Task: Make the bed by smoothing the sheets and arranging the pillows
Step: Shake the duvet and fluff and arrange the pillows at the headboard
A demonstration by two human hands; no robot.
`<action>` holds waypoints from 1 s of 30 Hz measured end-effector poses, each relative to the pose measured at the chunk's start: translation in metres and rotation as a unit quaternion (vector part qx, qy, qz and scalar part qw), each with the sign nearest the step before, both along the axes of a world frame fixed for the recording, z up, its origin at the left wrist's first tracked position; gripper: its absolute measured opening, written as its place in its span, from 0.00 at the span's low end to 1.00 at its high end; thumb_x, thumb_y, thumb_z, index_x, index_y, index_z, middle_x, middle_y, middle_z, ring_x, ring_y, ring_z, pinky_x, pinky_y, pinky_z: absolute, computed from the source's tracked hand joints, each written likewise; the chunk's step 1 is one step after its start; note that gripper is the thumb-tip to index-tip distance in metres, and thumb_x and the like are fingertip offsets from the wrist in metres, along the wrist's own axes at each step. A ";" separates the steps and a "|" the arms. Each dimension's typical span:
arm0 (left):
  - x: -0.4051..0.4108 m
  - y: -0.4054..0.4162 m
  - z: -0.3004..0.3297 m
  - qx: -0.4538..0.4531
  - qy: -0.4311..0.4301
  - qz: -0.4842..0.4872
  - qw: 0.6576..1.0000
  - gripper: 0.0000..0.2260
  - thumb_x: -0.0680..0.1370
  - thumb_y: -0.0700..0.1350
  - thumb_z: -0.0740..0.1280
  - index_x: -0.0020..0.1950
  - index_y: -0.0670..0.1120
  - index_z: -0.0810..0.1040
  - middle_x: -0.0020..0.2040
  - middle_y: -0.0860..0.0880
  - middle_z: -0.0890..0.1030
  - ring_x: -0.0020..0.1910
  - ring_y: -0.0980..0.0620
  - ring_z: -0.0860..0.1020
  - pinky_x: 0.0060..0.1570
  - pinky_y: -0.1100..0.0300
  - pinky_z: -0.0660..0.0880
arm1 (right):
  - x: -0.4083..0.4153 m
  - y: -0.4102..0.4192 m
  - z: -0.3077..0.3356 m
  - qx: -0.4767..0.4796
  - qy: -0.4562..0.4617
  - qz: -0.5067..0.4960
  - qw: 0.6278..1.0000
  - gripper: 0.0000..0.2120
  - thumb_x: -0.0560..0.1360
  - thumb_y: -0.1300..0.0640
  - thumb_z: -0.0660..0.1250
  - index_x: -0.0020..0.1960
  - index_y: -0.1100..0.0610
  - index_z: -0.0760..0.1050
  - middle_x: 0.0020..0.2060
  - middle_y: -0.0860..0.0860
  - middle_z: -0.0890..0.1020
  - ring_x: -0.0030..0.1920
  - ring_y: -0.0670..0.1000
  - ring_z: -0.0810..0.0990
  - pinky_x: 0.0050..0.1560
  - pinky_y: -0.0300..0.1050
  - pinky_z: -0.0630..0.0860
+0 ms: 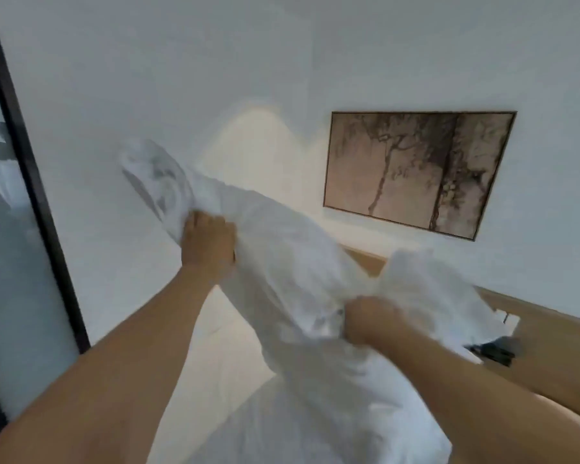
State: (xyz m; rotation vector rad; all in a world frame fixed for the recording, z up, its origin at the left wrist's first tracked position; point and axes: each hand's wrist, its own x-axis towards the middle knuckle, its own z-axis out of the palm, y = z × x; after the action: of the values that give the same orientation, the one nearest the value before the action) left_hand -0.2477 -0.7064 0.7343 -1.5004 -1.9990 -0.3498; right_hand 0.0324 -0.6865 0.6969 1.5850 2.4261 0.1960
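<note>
Soft, light pillow (282, 262) held above the bed (215, 363): left hand (208, 242) at 10 o'clock, right hand (372, 319) at 4 o'clock, fingers of each clamped on bunched corner fabric, the best hold.

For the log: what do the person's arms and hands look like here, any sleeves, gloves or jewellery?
Both forearms are bare as far as the frame shows, with no sleeves in view. The left hand and right hand wear no gloves. No rings, watch or bracelet are visible, though motion blur could hide small items.
</note>
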 end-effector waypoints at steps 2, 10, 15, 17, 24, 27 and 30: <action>-0.031 -0.045 -0.103 -0.170 -0.044 0.008 0.984 0.09 0.76 0.40 0.62 0.51 0.44 0.79 0.48 0.43 0.81 0.53 0.40 0.77 0.52 0.53 0.73 | -0.044 -0.068 -0.071 -0.288 -0.125 0.028 0.949 0.08 0.77 0.59 0.62 0.50 0.62 0.75 0.39 0.59 0.76 0.39 0.58 0.76 0.38 0.45 0.73; -0.190 -0.121 0.006 0.095 0.004 0.194 0.976 0.02 0.70 0.36 0.66 0.39 0.38 0.79 0.37 0.35 0.79 0.39 0.36 0.77 0.47 0.44 0.70 | -0.146 -0.073 0.061 -0.349 0.243 0.080 0.901 0.16 0.81 0.62 0.58 0.67 0.65 0.72 0.35 0.47 0.73 0.33 0.43 0.71 0.24 0.28 0.71; -0.145 -0.092 -0.033 -0.004 0.020 0.215 0.976 0.09 0.74 0.39 0.62 0.50 0.42 0.80 0.49 0.42 0.80 0.54 0.39 0.73 0.64 0.44 0.63 | -0.108 -0.046 -0.003 -0.498 0.147 -0.058 0.853 0.14 0.76 0.69 0.57 0.56 0.64 0.77 0.47 0.59 0.82 0.49 0.58 0.81 0.56 0.57 0.78; -0.119 -0.077 -0.075 -0.108 0.024 0.194 0.975 0.11 0.74 0.39 0.61 0.51 0.46 0.80 0.51 0.47 0.79 0.57 0.43 0.72 0.68 0.41 0.58 | -0.088 -0.042 -0.045 -0.493 0.097 -0.064 0.862 0.22 0.75 0.72 0.54 0.66 0.62 0.73 0.55 0.60 0.79 0.53 0.60 0.79 0.51 0.57 0.79; -0.029 0.006 -0.128 -0.181 0.010 0.184 0.966 0.14 0.73 0.40 0.61 0.58 0.49 0.76 0.57 0.49 0.73 0.60 0.44 0.67 0.61 0.39 0.62 | 0.006 0.020 -0.097 -0.448 0.160 -0.125 0.871 0.26 0.71 0.71 0.60 0.68 0.57 0.70 0.63 0.58 0.75 0.61 0.57 0.77 0.64 0.52 0.74; 0.017 0.071 -0.119 -0.168 -0.015 0.159 0.973 0.13 0.75 0.43 0.61 0.58 0.47 0.76 0.57 0.47 0.71 0.59 0.43 0.68 0.57 0.47 0.66 | 0.063 0.067 -0.099 -0.410 0.212 -0.157 0.873 0.26 0.65 0.65 0.64 0.63 0.58 0.72 0.58 0.59 0.78 0.57 0.58 0.80 0.61 0.52 0.76; 0.074 0.137 -0.119 -0.167 -0.019 0.139 0.976 0.11 0.76 0.43 0.63 0.57 0.45 0.76 0.57 0.45 0.71 0.57 0.42 0.69 0.51 0.50 0.68 | 0.121 0.110 -0.108 -0.379 0.220 -0.170 0.883 0.25 0.61 0.63 0.63 0.58 0.62 0.77 0.53 0.60 0.82 0.54 0.59 0.82 0.59 0.53 0.78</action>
State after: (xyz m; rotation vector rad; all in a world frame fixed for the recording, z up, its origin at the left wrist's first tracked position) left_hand -0.1739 -0.5694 0.6152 -1.3816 -2.3475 0.0795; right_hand 0.1529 -0.5762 0.5885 1.7032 1.9994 -1.1393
